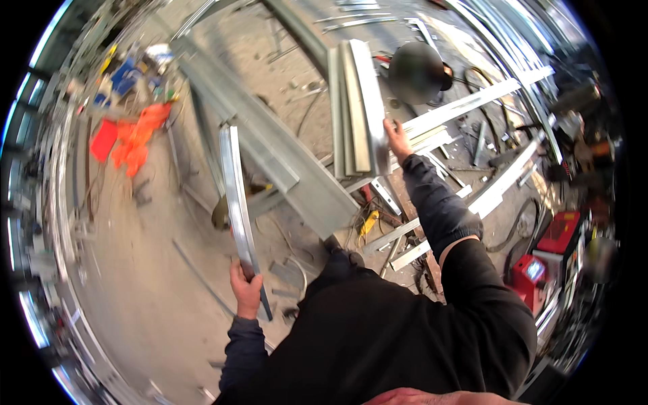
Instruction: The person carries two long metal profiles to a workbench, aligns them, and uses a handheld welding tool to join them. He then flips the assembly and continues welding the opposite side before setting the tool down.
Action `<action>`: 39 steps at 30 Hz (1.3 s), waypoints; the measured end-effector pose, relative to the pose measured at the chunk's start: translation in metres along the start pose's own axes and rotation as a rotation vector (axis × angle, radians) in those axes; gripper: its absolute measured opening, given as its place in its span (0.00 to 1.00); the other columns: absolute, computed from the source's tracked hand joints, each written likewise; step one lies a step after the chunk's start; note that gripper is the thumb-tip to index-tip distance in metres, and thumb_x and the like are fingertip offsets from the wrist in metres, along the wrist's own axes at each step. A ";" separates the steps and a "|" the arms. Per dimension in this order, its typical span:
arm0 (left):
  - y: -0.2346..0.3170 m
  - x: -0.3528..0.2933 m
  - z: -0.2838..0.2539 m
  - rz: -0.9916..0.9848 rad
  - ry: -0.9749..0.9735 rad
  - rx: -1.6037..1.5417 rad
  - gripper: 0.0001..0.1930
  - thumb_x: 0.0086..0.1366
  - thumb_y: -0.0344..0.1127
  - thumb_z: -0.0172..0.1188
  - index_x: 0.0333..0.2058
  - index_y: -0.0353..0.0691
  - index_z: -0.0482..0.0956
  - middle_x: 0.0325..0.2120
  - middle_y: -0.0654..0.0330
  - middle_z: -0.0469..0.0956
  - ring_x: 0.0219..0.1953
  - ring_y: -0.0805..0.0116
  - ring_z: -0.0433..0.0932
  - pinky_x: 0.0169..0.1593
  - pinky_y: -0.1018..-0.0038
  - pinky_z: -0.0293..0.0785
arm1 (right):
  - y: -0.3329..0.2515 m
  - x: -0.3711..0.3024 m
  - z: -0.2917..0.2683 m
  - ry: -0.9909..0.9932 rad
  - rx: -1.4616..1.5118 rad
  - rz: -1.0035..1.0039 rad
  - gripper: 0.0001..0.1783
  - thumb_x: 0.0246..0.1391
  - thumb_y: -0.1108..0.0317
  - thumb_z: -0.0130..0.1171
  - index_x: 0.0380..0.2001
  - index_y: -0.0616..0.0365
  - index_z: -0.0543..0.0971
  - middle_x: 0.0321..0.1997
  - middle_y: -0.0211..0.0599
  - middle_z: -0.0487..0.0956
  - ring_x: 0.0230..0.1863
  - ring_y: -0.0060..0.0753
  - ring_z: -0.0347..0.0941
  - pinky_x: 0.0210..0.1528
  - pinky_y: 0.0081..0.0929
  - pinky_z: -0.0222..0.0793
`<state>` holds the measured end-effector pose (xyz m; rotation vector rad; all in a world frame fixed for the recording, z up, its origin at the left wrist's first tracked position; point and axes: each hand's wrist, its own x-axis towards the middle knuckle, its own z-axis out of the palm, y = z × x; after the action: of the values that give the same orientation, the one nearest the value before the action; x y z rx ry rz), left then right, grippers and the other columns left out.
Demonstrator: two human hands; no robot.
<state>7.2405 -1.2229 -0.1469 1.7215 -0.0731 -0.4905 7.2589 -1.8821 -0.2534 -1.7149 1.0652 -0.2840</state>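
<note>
My left hand (247, 291) is closed round the near end of a long, shiny metal channel (237, 192), which points away from me on the left. With my arm stretched forward, my right hand (399, 143) grips the right edge of a bright metal channel (368, 101). That piece lies against several similar metal lengths (343, 111), side by side in a bundle. Part of the right fingers is hidden behind the edge. Between the two hands a wide grey steel beam (270, 152) runs diagonally across the work area.
Orange cloth (138, 138) lies on the floor at the left. A yellow-handled tool (368, 223) rests among cables and metal offcuts. Red machines (530, 280) stand at the right. A person's dark, blurred head (417, 73) is beyond the bundle, near a long white bar (472, 101).
</note>
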 end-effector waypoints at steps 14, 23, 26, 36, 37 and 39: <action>-0.116 -0.294 -0.030 -0.420 0.718 0.315 0.17 0.53 0.26 0.70 0.38 0.35 0.70 0.29 0.64 0.70 0.31 0.68 0.69 0.36 0.65 0.70 | -0.028 -0.162 -0.017 0.304 -0.210 -0.804 0.21 0.68 0.61 0.66 0.55 0.65 0.78 0.54 0.54 0.79 0.57 0.58 0.74 0.64 0.51 0.69; -0.194 -0.323 -0.066 -0.691 0.868 0.284 0.25 0.49 0.35 0.69 0.43 0.27 0.75 0.34 0.54 0.76 0.36 0.58 0.73 0.45 0.59 0.75 | 0.077 -0.271 0.114 -0.474 0.737 0.588 0.57 0.68 0.34 0.65 0.85 0.47 0.48 0.74 0.53 0.67 0.67 0.61 0.72 0.66 0.59 0.72; -0.232 -0.287 -0.111 -0.715 0.840 0.302 0.26 0.47 0.38 0.70 0.41 0.25 0.76 0.34 0.48 0.78 0.35 0.52 0.75 0.45 0.55 0.76 | 0.076 -0.291 0.157 -0.402 0.850 0.466 0.49 0.70 0.33 0.62 0.80 0.50 0.59 0.75 0.47 0.69 0.69 0.53 0.74 0.64 0.58 0.76; -0.230 -0.083 -0.343 -0.632 0.704 0.189 0.20 0.50 0.35 0.67 0.39 0.28 0.75 0.34 0.51 0.77 0.35 0.55 0.76 0.42 0.55 0.76 | 0.048 -0.306 0.171 -0.052 0.679 0.534 0.44 0.70 0.34 0.60 0.76 0.52 0.67 0.72 0.41 0.76 0.65 0.43 0.79 0.64 0.51 0.78; -0.201 -0.050 -0.364 -0.548 0.668 0.189 0.20 0.51 0.35 0.67 0.39 0.29 0.74 0.36 0.50 0.77 0.36 0.56 0.75 0.43 0.56 0.76 | 0.041 -0.316 0.174 -0.008 0.669 0.580 0.45 0.69 0.34 0.60 0.77 0.52 0.67 0.73 0.41 0.76 0.66 0.43 0.79 0.65 0.51 0.78; -0.162 0.005 -0.400 -0.558 0.611 0.463 0.19 0.53 0.33 0.66 0.40 0.29 0.72 0.37 0.53 0.74 0.38 0.58 0.72 0.46 0.57 0.73 | 0.036 -0.328 0.184 0.064 0.616 0.621 0.48 0.66 0.32 0.60 0.78 0.51 0.66 0.74 0.44 0.75 0.67 0.46 0.78 0.66 0.52 0.76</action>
<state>7.3541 -0.8196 -0.2512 2.2848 0.8043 -0.3390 7.1684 -1.5153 -0.2647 -0.7881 1.3296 -0.2320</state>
